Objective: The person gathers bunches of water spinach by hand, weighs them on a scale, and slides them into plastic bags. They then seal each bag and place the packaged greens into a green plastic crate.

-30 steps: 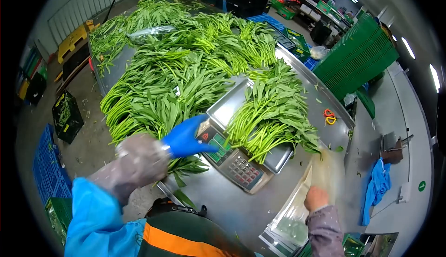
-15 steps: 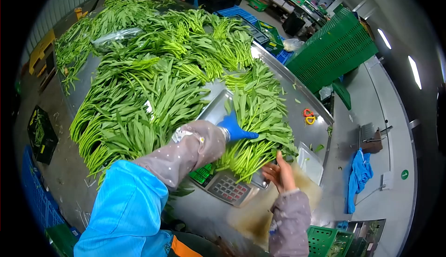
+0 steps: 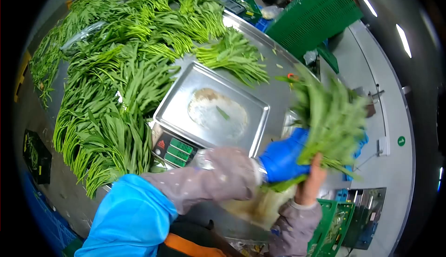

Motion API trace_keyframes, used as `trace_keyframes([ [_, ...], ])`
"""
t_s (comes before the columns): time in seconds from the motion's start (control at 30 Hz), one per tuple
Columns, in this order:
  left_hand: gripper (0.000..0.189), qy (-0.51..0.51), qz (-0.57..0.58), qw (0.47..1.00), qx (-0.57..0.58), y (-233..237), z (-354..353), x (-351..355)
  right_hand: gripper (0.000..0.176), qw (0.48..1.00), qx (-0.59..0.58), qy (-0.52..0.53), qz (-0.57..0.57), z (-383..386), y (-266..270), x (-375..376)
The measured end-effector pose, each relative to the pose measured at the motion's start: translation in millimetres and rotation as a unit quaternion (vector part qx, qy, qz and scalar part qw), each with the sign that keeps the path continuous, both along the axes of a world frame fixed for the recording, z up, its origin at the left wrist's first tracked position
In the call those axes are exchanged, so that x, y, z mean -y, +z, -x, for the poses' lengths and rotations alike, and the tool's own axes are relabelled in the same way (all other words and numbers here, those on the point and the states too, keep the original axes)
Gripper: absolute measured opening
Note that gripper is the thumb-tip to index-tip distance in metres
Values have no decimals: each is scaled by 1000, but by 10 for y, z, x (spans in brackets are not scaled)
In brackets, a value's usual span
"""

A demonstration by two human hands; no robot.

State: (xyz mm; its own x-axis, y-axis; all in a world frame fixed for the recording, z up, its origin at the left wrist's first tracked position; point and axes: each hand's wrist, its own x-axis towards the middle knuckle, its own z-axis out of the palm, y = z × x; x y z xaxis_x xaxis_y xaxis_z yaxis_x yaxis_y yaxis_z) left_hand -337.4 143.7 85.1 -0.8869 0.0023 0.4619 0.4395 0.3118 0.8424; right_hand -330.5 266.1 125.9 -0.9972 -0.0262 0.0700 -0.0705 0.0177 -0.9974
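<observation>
A bunch of leafy greens [image 3: 332, 117], blurred by motion, is held upright right of the scale. My left hand [image 3: 285, 157], in a blue glove, is wrapped round its lower left side. My bare right hand [image 3: 312, 182] presses against the stems from below right. The metal tray [image 3: 211, 138] of the scale bears only a small loose leaf [image 3: 223, 113] and a brownish stain. Its display panel [image 3: 178, 152] shows at the tray's lower left, partly behind my left sleeve.
Heaped greens [image 3: 121, 75] cover the table's left and far side, with a smaller bunch [image 3: 234, 57] behind the tray. A green crate [image 3: 313, 17] stands at the upper right. Another green crate [image 3: 332, 227] is at the lower right, near a grey wall.
The bunch has been lifted off the scale tray and moved right, between both hands. The tray surface is now exposed. The view has shifted, and the other person is out of frame.
</observation>
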Motion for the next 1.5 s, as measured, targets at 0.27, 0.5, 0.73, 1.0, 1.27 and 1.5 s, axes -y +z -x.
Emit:
trace_keyframes([
  [0.27,80,-182,-76,967,159,-1574,15,-1194,54,985,161,-62,-25,-64,-1789,-1507],
  [0.5,103,-38,105,925,364,-2049,-239,-1007,55,985,166,-48,23,-283,-2424,-1218],
  [0.73,98,133,364,866,317,-1350,-387,-1033,60,936,299,93,157,-305,-2185,-1742],
  [1.0,39,305,191,881,308,-1889,-87,-1004,43,724,-191,432,-503,-129,-1286,-2637],
  [1.27,32,189,324,834,405,-1700,-90,-1052,20,681,-361,404,-493,51,-1708,-2864],
  [1.5,43,114,507,843,138,-1244,-240,-1359,14,623,-464,412,-477,-404,-816,-2189],
])
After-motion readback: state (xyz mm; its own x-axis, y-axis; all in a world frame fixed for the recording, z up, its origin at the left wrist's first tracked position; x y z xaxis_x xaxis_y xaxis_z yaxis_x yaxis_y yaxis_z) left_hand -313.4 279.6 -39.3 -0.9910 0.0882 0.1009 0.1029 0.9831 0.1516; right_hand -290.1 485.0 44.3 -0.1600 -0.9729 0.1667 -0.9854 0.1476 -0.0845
